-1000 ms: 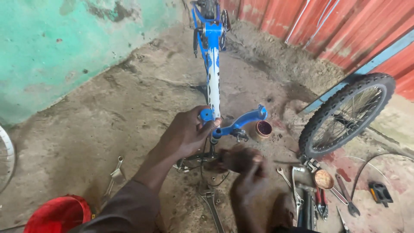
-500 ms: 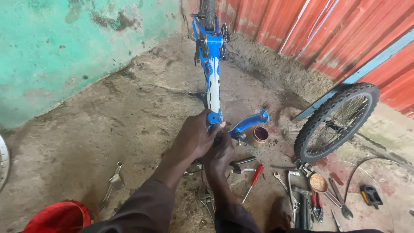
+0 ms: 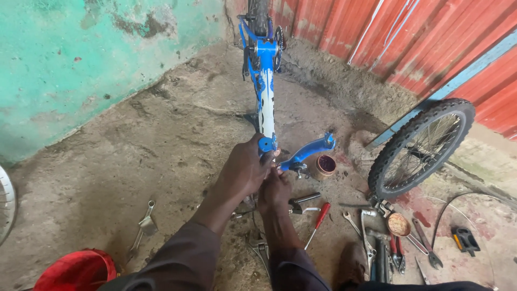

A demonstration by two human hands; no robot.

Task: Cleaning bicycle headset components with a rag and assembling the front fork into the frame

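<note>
A blue and white bicycle frame (image 3: 267, 91) lies upside down on the dirt floor, pointing away from me. My left hand (image 3: 243, 168) is wrapped around its near end, at the head tube. My right hand (image 3: 274, 193) is closed just below and beside it, pressed against the same part of the frame; what it holds is hidden. A blue fork leg (image 3: 311, 151) sticks out to the right of my hands. A small round tin (image 3: 325, 166) stands next to the fork.
A loose spoked wheel (image 3: 419, 148) leans at the right by the red corrugated wall (image 3: 431, 37). Spanners (image 3: 144, 223), a red-handled screwdriver (image 3: 318, 221), pliers (image 3: 397, 253) and other tools lie scattered on the floor. A red bucket (image 3: 78, 269) sits at lower left.
My right hand has moved up from the floor tools to the frame's near end, beside my left hand. My view has shifted closer and slightly lower.
</note>
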